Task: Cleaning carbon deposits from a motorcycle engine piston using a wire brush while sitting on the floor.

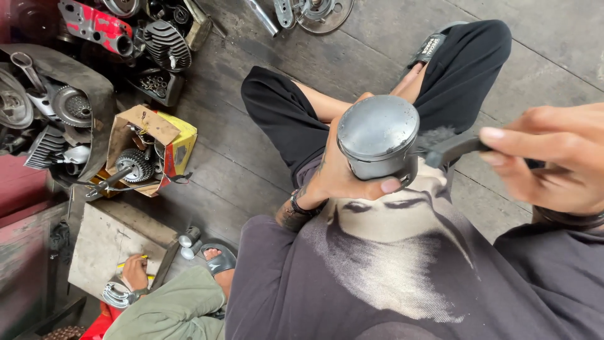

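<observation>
The left hand is wrapped around the side of a grey metal piston, held up at chest height over the person's lap with its round top turned toward the camera. The right hand is closed on the dark handle of a small brush, whose bristles touch the piston's right edge at the rim.

As a judgement of the cleaning in hand: the top of the piston looks dull but mostly even and free of thick deposits (a few darker smudges show near the rim), so that face seems largely done. The brush now sits at the side wall, which suggests the sides and the ring grooves are what is left; they are mostly hidden by the fingers, so their state cannot be told.

On the floor to the left stands an open cardboard box with gears in it, beside other engine parts. Another person's hand rests on a low grey bench.
</observation>
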